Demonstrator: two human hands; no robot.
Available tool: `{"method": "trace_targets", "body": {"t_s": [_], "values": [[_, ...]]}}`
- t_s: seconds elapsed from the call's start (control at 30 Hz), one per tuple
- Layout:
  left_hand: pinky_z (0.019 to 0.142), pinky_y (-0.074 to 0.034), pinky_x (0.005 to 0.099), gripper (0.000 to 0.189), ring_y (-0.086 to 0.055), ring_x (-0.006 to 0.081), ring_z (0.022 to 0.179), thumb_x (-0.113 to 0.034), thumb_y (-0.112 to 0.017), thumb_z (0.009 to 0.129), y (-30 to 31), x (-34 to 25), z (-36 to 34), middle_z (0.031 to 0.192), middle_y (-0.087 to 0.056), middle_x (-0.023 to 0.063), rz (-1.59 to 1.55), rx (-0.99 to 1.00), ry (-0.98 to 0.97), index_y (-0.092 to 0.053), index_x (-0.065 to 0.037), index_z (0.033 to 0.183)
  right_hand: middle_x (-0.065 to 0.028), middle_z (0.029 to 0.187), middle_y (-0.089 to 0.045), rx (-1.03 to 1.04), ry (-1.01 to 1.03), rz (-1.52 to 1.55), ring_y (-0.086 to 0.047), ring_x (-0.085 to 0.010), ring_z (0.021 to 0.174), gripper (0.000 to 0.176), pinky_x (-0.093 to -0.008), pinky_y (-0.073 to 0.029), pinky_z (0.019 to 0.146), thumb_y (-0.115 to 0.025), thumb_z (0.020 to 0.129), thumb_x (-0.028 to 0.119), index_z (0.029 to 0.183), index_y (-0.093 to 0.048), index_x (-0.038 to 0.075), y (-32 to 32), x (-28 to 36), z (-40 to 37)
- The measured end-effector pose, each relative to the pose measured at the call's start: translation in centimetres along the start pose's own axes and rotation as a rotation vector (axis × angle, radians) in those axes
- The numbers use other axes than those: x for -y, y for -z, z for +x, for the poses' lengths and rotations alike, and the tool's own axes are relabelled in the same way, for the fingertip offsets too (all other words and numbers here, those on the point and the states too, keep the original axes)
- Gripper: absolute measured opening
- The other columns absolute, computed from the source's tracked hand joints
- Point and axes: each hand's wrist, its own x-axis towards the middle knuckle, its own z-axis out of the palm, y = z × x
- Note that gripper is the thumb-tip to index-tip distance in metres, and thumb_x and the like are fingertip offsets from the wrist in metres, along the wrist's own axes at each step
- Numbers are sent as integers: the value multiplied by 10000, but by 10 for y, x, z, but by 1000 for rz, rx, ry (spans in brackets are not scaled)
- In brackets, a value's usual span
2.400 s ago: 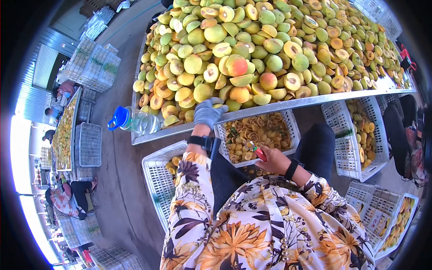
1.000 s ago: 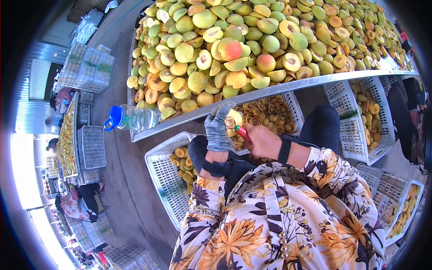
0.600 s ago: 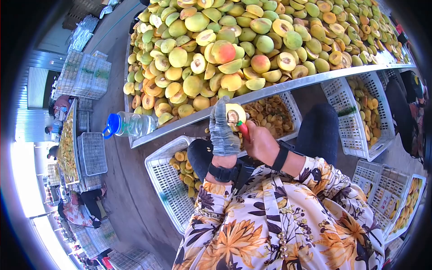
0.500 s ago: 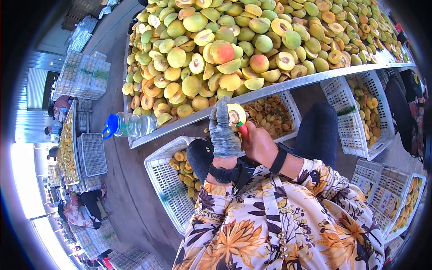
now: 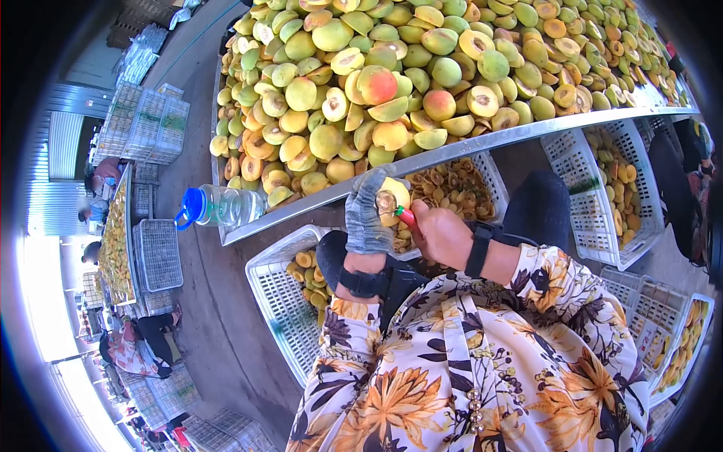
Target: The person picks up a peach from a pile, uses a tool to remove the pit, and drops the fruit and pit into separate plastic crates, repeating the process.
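My left hand (image 5: pixel 367 218), in a grey knit glove, is closed around a peach half (image 5: pixel 401 191) with its cut face and brown pit area turned toward my right. In my bare right hand (image 5: pixel 444 237) I grip a small pitting tool (image 5: pixel 407 217) with a red and green handle. Its tip sits at the pit area of the fruit. Both hands are just in front of the metal table edge (image 5: pixel 433 156), above my lap. Behind that edge a large heap of halved peaches (image 5: pixel 324 143) covers the table.
A blue-capped water bottle (image 5: pixel 222 206) lies at the table's left corner. White crates stand below: one with peach halves (image 5: pixel 282 282) at my left, one with dark scraps (image 5: pixel 489 184) under the edge, another with fruit (image 5: pixel 636 188) at right. People work at a far-left table (image 5: pixel 120 241).
My left hand has tilted and curled more round the peach half, turning its cut face. My right hand with the pitting tool has shifted slightly right, and the view has moved a little.
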Motion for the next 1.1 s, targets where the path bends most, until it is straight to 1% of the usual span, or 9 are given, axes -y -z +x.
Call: {"method": "trace_targets", "body": {"t_s": [0.07, 0.33, 0.4, 0.5, 0.63, 0.83, 0.9, 1.03, 1.1], "values": [[686, -500, 334, 330, -593, 229, 770, -263, -557, 823, -11, 3, -3, 877, -593, 98, -142, -160, -86, -529, -22, 1046, -234, 569, -512, -80, 2, 53, -532, -411, 560, 207, -447, -410, 489, -550, 693, 23, 855, -430, -26, 0, 1, 1], [742, -478, 301, 346, -572, 208, 830, -298, -517, 846, -30, 5, -12, 912, -562, 81, 60, -174, -160, -498, -69, 1104, -253, 604, -540, -131, -64, 145, -548, -420, 587, 152, -477, -427, 511, -526, 740, 46, 856, -450, -16, 3, 12, -5], [707, -488, 309, 360, -579, 209, 798, -312, -520, 841, -36, 6, -15, 892, -561, 82, 262, -126, -314, -486, -88, 1121, -254, 600, -536, -186, -98, 148, -546, -423, 588, 149, -476, -423, 511, -529, 732, 33, 848, -447, -14, 0, 12, -6], [680, -495, 315, 359, -585, 214, 767, -310, -513, 845, -40, 5, -14, 886, -569, 86, -13, -113, -117, -478, -88, 1125, -252, 596, -536, -249, -116, 149, -543, -422, 580, 148, -475, -420, 505, -532, 731, 31, 841, -443, -14, -1, 14, -9], [666, -496, 323, 354, -588, 220, 751, -314, -505, 850, -34, 13, -6, 882, -577, 93, 41, -159, -207, -478, -88, 1121, -249, 589, -532, -288, -125, 159, -540, -423, 576, 150, -478, -418, 505, -534, 733, 33, 839, -439, -14, -2, 13, -10], [641, -508, 327, 321, -594, 228, 740, -251, -557, 829, -42, 7, -12, 882, -583, 102, 108, -181, -312, -514, -39, 1066, -254, 601, -512, -194, -176, 156, -541, -420, 620, 199, -437, -413, 514, -533, 709, -2, 885, -442, -15, -2, 10, -12], [622, -521, 279, 277, -592, 164, 725, -235, -588, 826, -40, -2, -16, 885, -605, 81, 109, -133, -204, -573, -11, 990, -251, 598, -509, -141, -35, 274, -539, -420, 615, 178, -419, -413, 505, -531, 699, 2, 857, -453, -22, -3, 9, -13], [570, -522, 277, 240, -609, 203, 638, -175, -610, 784, -31, -13, -12, 751, -624, 134, 98, 35, -52, -592, 9, 938, -240, 579, -496, -78, 9, 294, -528, -412, 568, 166, -405, -413, 496, -531, 684, 2, 831, -459, -30, -1, 2, -14], [571, -521, 277, 243, -612, 207, 644, -173, -610, 780, -23, -17, -7, 755, -623, 139, 103, 103, -12, -592, 12, 936, -183, 598, -533, 130, 32, 336, -565, -309, 534, 166, -377, -433, 490, -512, 696, -1, 849, -462, -42, 7, 1, -11]]}}
